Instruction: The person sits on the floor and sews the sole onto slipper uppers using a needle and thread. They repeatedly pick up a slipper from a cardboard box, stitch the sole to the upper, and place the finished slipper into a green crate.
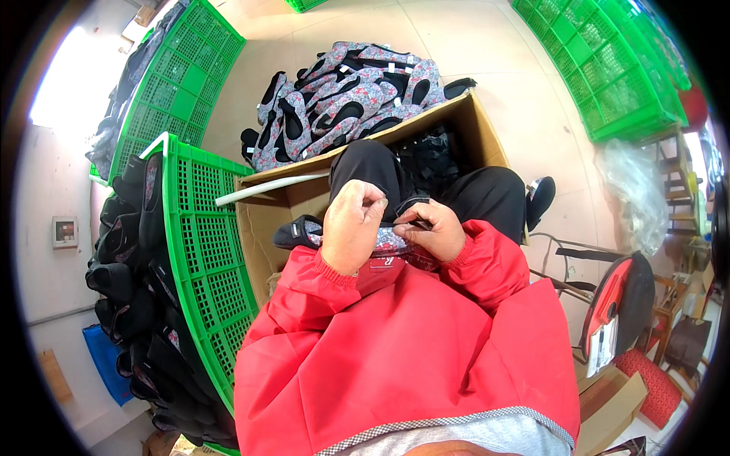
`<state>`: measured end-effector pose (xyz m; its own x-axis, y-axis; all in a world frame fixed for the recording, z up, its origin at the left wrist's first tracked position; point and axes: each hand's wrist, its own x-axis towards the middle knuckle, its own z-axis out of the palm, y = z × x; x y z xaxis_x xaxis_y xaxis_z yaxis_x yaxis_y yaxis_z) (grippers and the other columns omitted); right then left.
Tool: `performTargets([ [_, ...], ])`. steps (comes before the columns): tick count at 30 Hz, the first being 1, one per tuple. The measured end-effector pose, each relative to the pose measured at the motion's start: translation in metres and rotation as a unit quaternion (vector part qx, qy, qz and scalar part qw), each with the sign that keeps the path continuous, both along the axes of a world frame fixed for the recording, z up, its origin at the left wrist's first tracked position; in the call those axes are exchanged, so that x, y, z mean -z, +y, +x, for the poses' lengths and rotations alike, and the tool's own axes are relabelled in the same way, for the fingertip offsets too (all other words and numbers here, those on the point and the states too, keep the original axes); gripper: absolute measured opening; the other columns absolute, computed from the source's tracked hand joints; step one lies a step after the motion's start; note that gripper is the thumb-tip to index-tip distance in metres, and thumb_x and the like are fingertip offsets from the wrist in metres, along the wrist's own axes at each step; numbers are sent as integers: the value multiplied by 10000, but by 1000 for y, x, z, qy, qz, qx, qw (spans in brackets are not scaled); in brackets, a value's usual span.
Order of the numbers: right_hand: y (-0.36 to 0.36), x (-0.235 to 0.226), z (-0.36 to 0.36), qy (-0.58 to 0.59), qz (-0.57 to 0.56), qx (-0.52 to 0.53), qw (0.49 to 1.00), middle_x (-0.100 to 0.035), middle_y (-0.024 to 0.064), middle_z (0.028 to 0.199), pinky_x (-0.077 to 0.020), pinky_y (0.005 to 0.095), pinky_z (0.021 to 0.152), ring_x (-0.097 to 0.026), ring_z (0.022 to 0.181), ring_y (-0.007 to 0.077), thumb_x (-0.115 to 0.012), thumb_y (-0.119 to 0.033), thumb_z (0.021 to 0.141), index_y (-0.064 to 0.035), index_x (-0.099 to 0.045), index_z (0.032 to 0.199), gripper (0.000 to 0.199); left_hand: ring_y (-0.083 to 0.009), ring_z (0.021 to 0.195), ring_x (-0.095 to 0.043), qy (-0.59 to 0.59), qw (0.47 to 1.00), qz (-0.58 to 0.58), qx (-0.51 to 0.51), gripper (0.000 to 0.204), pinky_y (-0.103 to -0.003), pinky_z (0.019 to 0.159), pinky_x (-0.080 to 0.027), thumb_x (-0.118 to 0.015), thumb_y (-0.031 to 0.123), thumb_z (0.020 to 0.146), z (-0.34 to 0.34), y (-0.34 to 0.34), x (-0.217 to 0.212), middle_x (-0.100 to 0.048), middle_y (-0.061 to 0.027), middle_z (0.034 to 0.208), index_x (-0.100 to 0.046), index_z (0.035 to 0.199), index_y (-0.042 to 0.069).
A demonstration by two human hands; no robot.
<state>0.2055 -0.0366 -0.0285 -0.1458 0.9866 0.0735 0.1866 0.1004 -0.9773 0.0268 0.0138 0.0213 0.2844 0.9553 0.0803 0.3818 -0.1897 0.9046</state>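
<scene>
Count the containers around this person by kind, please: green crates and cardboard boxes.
Green plastic lattice crates: 3 (left, by the knee; far left; stack at far right, taken as one)
Open brown cardboard box holding dark pieces: 1
Total: 4

Single head cam, fisheye, looks steeply down, close on lap, floor w/ crates beyond.

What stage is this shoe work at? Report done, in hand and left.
Done, apparently: a heap of floral shoe uppers on the floor ahead. In hand: the left hand and right hand both grip one floral upper on the lap. Possibly left: dark pieces in the cardboard box and the green crate.
</scene>
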Motion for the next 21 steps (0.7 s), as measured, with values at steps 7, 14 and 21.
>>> performTargets([
  [7,-8,12,-20,6,66,144,987,-625,82,788,-476,307,674,-603,733,226,-709,-21,812,-30,-616,847,100,-132,825,-645,7,1000,-27,-13,79,-258,745,-517,-641,-27,864,4,-2,-8,-652,-74,890,-591,921,-5],
  [14,-12,18,-25,44,64,189,979,-612,75,792,-458,291,673,-572,709,202,-662,8,850,-24,-586,842,82,-164,875,-669,13,998,59,21,184,-262,783,-525,-580,-45,888,2,-1,0,-673,-101,962,-646,1057,-16],
  [21,-13,30,-20,119,35,196,973,-612,35,841,-449,252,687,-554,740,113,-627,-15,908,-18,-620,907,8,-199,924,-680,30,995,83,51,237,-279,804,-528,-560,-50,882,1,1,-1,-682,-123,1022,-657,1094,-13],
])
